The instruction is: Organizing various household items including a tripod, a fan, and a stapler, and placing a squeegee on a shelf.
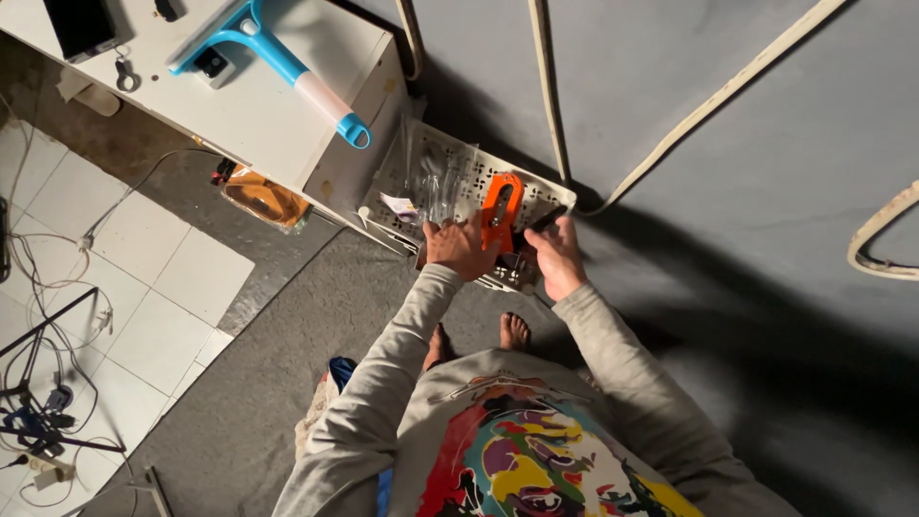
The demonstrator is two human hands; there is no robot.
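Observation:
I look down at a white perforated plastic basket (pixel 546 191) on the floor by the wall. My left hand (pixel 458 247) grips an orange tool (pixel 500 209) over the basket. Beside it, my right hand (pixel 555 254) holds a small dark object (pixel 541 222); its exact kind is too dark to tell. Clear plastic bags (pixel 436 177) lie in the basket's left part. My bare feet (pixel 514 330) stand just in front of the basket on grey carpet.
A white cabinet (pixel 258 105) stands to the left, with a blue-handled squeegee (pixel 278 57) on top. Cream-coloured cables (pixel 670 124) run down the grey wall. Tangled wires (pixel 38 421) lie on white floor tiles at the far left.

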